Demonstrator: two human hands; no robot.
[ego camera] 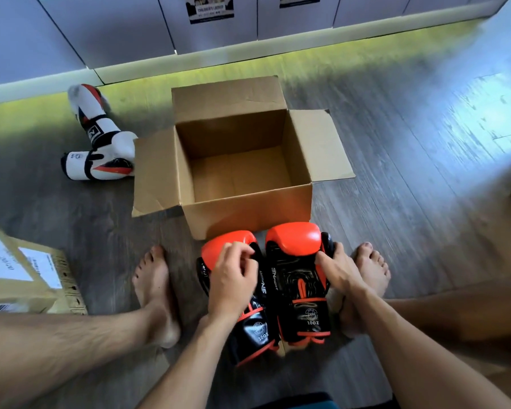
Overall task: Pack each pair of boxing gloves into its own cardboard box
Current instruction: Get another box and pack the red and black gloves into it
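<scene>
Orange gloves (292,240) before open box (248,215); white gloves (105,160), labelled parcel (27,273) to left.

I get one feed, from the head camera, riding high above the wooden floor (410,187) and pitched steeply down and forward. It faces the white cabinets (115,33) that run along the top edge. The wide lens bows the floor's planks toward the sides. Forearms (189,364) and bare legs (56,343) fill the bottom edge, nearest the lens. The left hand (232,280), right hand (338,268) and orange gloves (292,240) sit close, just below centre; the cardboard box (248,214) is mid-frame beyond them.
</scene>
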